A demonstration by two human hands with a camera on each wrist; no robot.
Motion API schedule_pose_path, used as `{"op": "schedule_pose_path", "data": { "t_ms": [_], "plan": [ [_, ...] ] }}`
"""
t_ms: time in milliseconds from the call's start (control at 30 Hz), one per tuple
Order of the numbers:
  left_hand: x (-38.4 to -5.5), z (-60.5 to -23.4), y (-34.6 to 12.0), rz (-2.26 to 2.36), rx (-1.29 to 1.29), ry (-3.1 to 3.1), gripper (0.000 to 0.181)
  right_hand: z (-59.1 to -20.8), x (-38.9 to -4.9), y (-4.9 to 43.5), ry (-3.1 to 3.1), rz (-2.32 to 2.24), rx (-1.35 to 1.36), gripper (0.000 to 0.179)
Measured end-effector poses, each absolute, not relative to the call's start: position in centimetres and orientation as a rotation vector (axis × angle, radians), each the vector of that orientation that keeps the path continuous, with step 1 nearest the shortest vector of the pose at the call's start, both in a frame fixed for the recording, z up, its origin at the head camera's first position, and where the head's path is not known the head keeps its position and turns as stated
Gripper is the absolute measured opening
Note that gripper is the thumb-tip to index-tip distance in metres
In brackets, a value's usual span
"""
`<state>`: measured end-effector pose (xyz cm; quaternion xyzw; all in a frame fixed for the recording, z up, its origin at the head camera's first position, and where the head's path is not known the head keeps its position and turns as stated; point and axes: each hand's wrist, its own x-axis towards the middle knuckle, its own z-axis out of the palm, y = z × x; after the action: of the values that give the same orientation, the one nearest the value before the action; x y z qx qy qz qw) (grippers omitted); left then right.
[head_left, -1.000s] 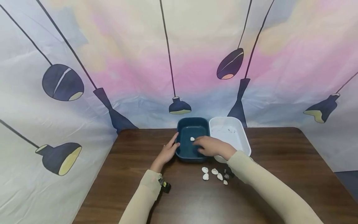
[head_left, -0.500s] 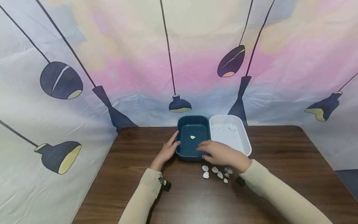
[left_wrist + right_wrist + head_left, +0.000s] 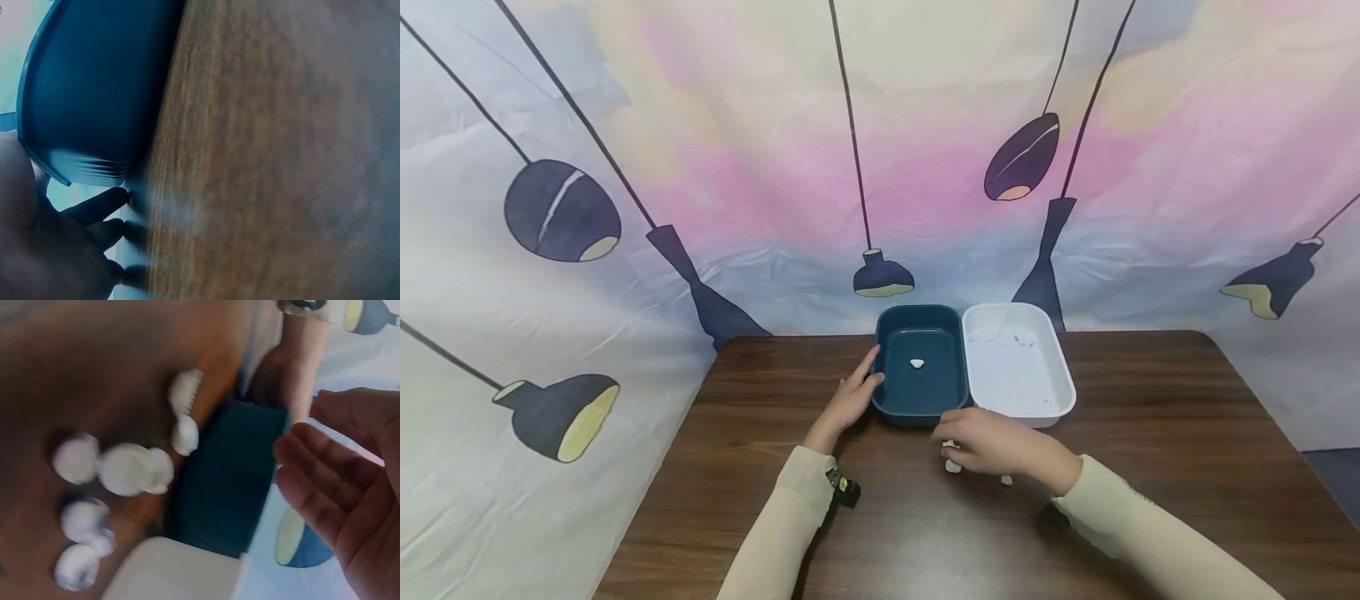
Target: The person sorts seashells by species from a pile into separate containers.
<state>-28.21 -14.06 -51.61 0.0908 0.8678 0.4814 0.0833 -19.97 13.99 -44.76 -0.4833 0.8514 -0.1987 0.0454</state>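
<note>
My left hand (image 3: 848, 402) rests against the left side of a dark teal tray (image 3: 919, 398), its fingers extended. In the left wrist view the fingers reach the table beside the tray's outer wall. One white seashell (image 3: 917, 363) lies on the floor of the teal tray. My right hand (image 3: 1003, 442) hovers over a group of seashells on the table in front of the trays, fingers loosely bent and holding nothing. It hides most of them in the head view. In the right wrist view several white seashells (image 3: 125, 469) lie below the hand, somewhat blurred.
A white tray (image 3: 1026, 375) stands directly to the right of the teal one, with small specks inside. Both trays sit near the far edge of the brown wooden table (image 3: 775, 392), against a printed cloth backdrop (image 3: 760, 208).
My right hand has withdrawn from the teal tray, leaving the seashell in it, and has moved toward me over the seashells on the table. The left hand has stayed at the tray's side.
</note>
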Motion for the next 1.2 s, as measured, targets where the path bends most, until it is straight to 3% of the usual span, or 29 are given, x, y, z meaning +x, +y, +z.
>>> {"op": "schedule_pose_path", "data": {
  "t_ms": [167, 567, 1200],
  "plan": [
    [-28.3, -51.4, -14.1, 1.432, 0.269, 2.598, 0.062, -46.1, -19.9, 13.7, 2.593, -0.555, -1.504, 0.008],
    [-28.7, -51.4, -13.9, 1.419, 0.274, 2.605, 0.060, -48.4, -20.5, 14.3, 2.573, -0.486, -1.398, 0.022],
    [-28.3, -51.7, -14.1, 1.435, 0.279, 2.594, 0.061, -48.9, -20.2, 13.7, 2.539, -0.488, -1.346, 0.025]
  ]
}}
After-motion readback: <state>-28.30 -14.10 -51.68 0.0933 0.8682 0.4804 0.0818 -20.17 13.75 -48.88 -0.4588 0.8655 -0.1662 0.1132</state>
